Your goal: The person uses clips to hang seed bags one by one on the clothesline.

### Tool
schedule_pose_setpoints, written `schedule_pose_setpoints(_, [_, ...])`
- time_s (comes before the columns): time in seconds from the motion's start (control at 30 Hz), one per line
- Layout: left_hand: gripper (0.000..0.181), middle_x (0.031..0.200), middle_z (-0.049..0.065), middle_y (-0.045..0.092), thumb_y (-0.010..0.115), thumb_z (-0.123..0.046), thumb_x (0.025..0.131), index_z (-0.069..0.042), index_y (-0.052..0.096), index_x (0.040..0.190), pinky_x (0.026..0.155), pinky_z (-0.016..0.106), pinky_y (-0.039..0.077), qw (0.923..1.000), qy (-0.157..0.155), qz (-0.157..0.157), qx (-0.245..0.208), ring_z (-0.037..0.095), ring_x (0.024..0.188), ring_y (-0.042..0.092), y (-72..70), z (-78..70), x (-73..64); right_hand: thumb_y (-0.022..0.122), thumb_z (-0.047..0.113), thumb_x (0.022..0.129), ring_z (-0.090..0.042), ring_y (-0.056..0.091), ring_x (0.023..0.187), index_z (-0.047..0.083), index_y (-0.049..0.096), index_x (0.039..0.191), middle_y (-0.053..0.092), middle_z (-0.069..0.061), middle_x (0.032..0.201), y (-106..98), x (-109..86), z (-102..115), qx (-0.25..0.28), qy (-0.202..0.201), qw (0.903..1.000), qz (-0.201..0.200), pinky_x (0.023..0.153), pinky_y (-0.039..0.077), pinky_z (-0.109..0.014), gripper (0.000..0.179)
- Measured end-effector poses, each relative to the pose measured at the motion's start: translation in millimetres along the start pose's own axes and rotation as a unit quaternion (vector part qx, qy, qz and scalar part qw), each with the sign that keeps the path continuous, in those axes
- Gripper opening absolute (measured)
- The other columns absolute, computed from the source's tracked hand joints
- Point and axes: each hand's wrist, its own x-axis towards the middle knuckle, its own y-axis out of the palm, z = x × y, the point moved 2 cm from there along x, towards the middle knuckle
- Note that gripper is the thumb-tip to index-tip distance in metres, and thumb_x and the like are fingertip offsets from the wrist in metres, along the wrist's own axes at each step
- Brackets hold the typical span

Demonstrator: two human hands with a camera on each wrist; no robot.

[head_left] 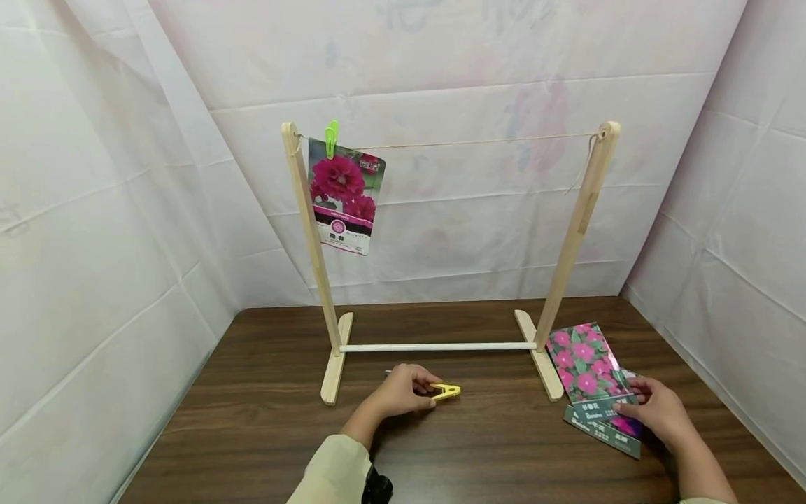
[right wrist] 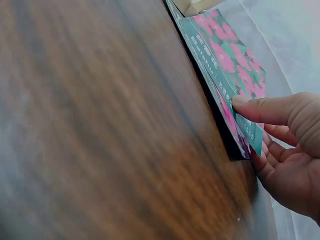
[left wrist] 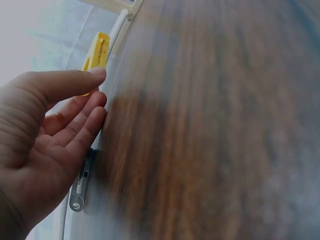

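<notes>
My left hand pinches a yellow clothespin between thumb and fingers, low over the table. Behind those fingers a grey clothespin lies on the wood, mostly hidden in the head view. At the right, my right hand pinches the corner of a seed packet with pink flowers, thumb on its green lower band. That corner is lifted in the right wrist view. Beneath it lies another seed packet with purple flowers, partly covered.
A wooden stand with two posts carries a string across its top. From the string's left end hangs a magenta-flower seed packet, held by a green clothespin. A white bar joins the feet. White cloth hangs behind.
</notes>
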Motion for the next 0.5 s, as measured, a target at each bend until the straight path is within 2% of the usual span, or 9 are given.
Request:
schedule_pose_setpoints(0.1, [0.031,0.093,0.008,0.071,0.077,0.002,0.080,-0.001,0.072,0.111,0.071,0.021,0.055,0.9997,-0.008,0.004,-0.024,0.011,0.082,0.067,0.6,-1.8,-0.2,0.080,0.014,0.081,-0.029,0.056,0.094,-0.021,0.041,0.127,0.055,-0.034,0.112,-2.3,-1.8,-1.2,0.026,-0.001,0.9996,-0.015,0.066,0.046,-0.020,0.069])
schedule_pose_setpoints(0.27, [0.027,0.091,0.007,0.071,0.076,0.004,0.080,0.000,0.072,0.107,0.071,0.022,0.055,0.9979,-0.019,-0.001,-0.061,0.011,0.081,0.067,2.4,-3.0,-0.1,0.066,0.000,0.087,0.001,0.054,0.077,-0.021,0.041,0.127,0.062,-0.025,0.105,-4.8,-6.8,-4.8,0.086,0.005,0.9958,-0.031,0.064,0.051,-0.019,0.052])
schedule_pose_setpoints(0.33, [0.026,0.091,0.006,0.071,0.076,0.004,0.081,0.000,0.072,0.106,0.071,0.022,0.055,0.9975,-0.018,-0.005,-0.068,0.012,0.081,0.067,2.7,-3.4,-0.2,0.062,-0.002,0.089,0.003,0.055,0.074,-0.021,0.042,0.126,0.065,-0.019,0.100,-5.8,-8.3,-5.3,0.105,0.007,0.9939,-0.033,0.063,0.052,-0.022,0.046])
schedule_pose_setpoints(0.5, [0.027,0.096,0.009,0.070,0.076,0.001,0.082,-0.002,0.072,0.108,0.072,0.021,0.055,0.9976,-0.006,-0.008,-0.069,0.016,0.084,0.068,2.3,-6.1,-1.2,0.059,-0.005,0.091,-0.004,0.059,0.071,-0.020,0.047,0.118,0.066,0.001,0.087,-8.2,-11.8,-5.2,0.158,0.004,0.9864,-0.046,0.061,0.054,-0.026,0.033])
